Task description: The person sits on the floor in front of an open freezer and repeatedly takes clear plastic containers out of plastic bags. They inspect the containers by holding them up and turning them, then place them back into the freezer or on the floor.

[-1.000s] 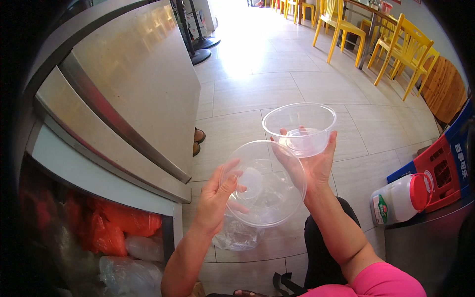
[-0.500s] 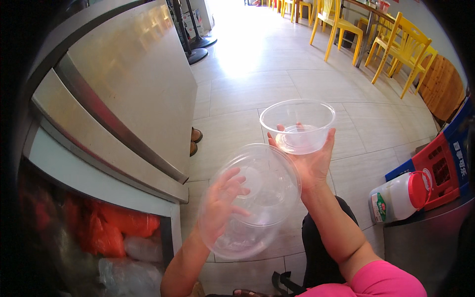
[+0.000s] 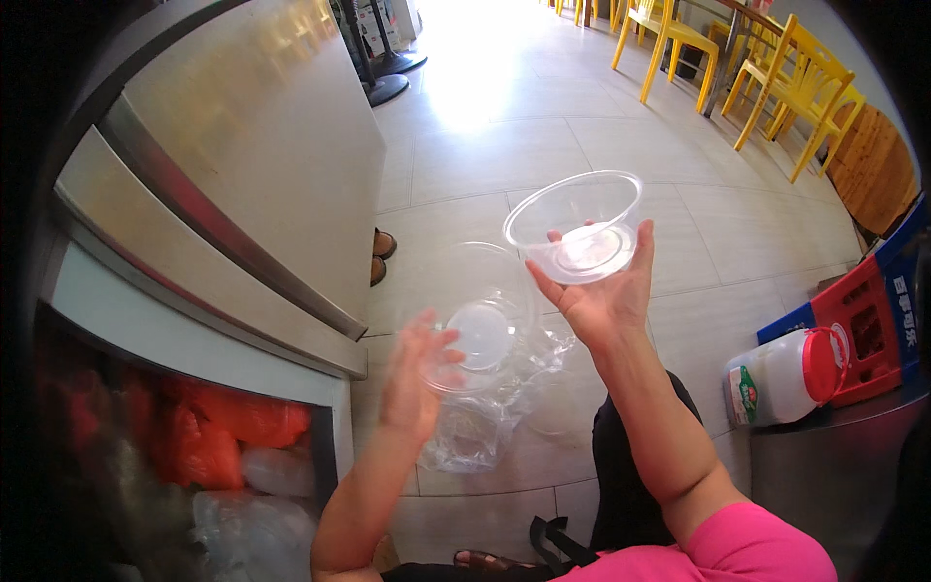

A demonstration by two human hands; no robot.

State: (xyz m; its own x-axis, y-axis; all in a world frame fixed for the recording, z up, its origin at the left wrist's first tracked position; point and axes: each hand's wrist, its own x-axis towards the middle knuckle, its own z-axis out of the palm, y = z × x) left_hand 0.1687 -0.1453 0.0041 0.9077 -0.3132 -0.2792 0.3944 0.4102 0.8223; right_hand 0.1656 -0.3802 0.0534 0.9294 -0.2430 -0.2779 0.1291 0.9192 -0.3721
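A clear round plastic bowl (image 3: 531, 225) rests in my right hand (image 3: 606, 306), tilted with its mouth up and to the left. The thumb lies along its right side, and the fingers cup its base and left side. Lower left, my left hand (image 3: 415, 373) is blurred by motion, its fingers at the side of a second clear plastic bowl (image 3: 482, 332). That bowl is see-through and its rim is faint. Crinkled clear plastic film (image 3: 475, 435) hangs below it, with round clear outlines inside that I cannot make out fully.
An open freezer drawer (image 3: 204, 291) at left holds red and clear bags (image 3: 204, 446). Above it is a steel door (image 3: 257, 145). At right stand a white jug with a red lid (image 3: 771, 383) and a red and blue crate (image 3: 858, 335). Yellow chairs (image 3: 795, 78) are at the back.
The right-hand bowl has tipped, its right rim rising. My left hand and its bowl have moved up, with the bowl's base turned more into view. More crinkled film shows below.
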